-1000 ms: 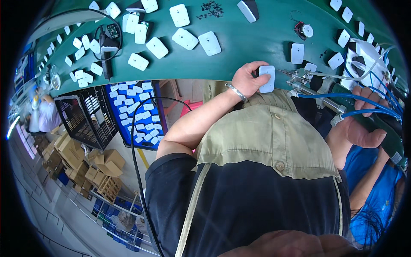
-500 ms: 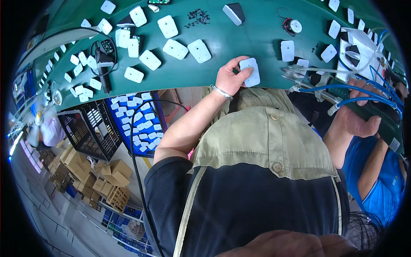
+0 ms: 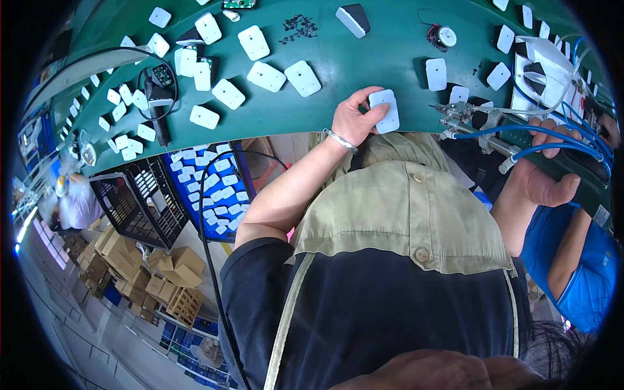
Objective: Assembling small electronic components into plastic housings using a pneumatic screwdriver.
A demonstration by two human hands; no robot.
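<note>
My left hand [image 3: 354, 122] pinches a white rounded-rectangle plastic cover [image 3: 388, 112] between thumb and fingers, at the front edge of the green table. A small hole shows near the cover's top. My right hand [image 3: 543, 179] is at the right, palm and thumb showing and the thumb held apart. Its fingers reach up beside a metal air cylinder [image 3: 491, 138] and blue air tubes [image 3: 559, 144], which partly cover them; nothing shows in its grasp. Ahead of my left hand lie several similar white covers [image 3: 303, 78] and a heap of small black screws [image 3: 299, 28].
A black power screwdriver [image 3: 158, 110] with a looped cable lies left. Further right are a small round motor [image 3: 446, 37] and a white fixture [image 3: 539, 58]. A blue tray [image 3: 242, 175] of white parts and a black crate [image 3: 136, 201] stand below the table. A person in blue [image 3: 585, 286] is at my right.
My left hand has shifted slightly right with the white cover. The right hand stays almost where it was. The person in blue has moved a little.
</note>
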